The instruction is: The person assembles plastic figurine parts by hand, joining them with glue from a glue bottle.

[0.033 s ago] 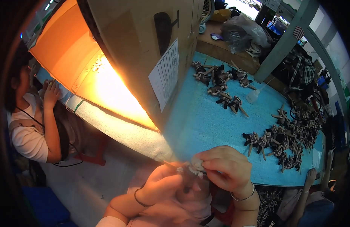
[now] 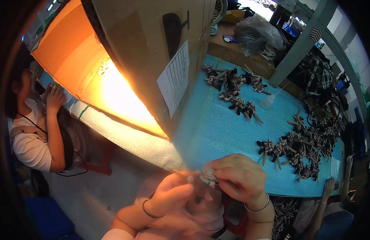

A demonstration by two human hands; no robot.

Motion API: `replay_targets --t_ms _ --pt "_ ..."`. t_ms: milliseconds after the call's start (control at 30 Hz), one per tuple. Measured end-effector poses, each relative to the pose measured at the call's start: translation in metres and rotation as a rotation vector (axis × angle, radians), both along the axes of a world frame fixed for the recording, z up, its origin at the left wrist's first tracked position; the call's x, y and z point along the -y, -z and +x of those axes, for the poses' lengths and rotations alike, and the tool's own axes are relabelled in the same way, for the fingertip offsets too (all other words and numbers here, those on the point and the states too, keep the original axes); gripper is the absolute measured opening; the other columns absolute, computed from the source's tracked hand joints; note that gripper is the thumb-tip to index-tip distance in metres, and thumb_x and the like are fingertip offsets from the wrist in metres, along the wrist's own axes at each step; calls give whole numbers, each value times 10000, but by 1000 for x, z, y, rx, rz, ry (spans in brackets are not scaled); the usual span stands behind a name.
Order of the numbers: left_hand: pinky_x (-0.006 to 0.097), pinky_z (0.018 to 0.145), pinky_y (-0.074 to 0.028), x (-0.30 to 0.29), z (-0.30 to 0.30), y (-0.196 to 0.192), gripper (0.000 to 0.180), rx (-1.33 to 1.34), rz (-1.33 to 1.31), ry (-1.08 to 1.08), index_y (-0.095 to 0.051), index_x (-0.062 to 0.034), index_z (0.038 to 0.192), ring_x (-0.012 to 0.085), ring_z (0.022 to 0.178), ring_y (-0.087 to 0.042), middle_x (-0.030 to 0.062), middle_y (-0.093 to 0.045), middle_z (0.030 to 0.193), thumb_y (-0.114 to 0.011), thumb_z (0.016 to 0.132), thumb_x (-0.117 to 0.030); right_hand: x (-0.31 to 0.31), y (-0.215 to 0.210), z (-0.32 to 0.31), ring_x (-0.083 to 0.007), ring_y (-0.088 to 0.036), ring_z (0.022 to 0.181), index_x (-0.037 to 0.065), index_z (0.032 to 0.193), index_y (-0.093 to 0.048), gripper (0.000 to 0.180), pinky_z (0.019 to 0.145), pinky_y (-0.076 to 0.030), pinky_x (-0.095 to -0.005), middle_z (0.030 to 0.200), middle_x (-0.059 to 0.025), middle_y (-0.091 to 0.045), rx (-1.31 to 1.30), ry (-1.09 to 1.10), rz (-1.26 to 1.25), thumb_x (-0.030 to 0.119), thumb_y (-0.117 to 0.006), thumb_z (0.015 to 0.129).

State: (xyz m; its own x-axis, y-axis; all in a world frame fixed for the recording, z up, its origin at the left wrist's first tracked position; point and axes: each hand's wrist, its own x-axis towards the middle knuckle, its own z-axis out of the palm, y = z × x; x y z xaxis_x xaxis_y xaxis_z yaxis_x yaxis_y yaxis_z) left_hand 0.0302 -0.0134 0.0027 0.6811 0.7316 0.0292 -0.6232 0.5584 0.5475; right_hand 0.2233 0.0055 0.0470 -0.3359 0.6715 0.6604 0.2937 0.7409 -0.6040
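Observation:
Above my lap, at the near edge of the blue tabletop, both hands meet at a small figurine (image 2: 207, 179). My left hand (image 2: 171, 194) is closed round its lower side, and a thin tan stick-like piece (image 2: 179, 173) pokes out above the fingers. My right hand (image 2: 243, 178) pinches the pale, rounded part of the figurine between thumb and fingertips. Much of the figurine is covered by the fingers, so its details cannot be made out. Similar dark-and-tan figurines (image 2: 309, 146) lie in a dense cluster to the right.
More figurines (image 2: 233, 90) lie at the table's (image 2: 225, 136) far side, near a small translucent bottle (image 2: 267, 101). A large cardboard box (image 2: 145, 36), brightly lit inside, stands ahead to the left. One person (image 2: 33, 148) sits at the left; another person's hand (image 2: 329, 185) rests at the right edge.

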Motion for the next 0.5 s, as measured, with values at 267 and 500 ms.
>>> replay_targets --t_ms 267,500 --pt "350 705 -479 5 5 -2 332 -96 115 -110 -436 18 1195 247 842 -574 191 -573 1002 -447 898 -130 0 2 5 -280 -644 784 7 882 -613 231 668 -522 -337 908 -158 -646 9 -30 11 -24 -635 655" --pt "299 745 -467 7 13 -5 256 -142 208 -211 -486 36 1117 174 818 -576 151 -612 948 -432 910 -106 2 5 5 -287 -634 824 16 892 -614 249 690 -520 -329 923 -148 -640 -34 -36 -50 -46 -625 652"
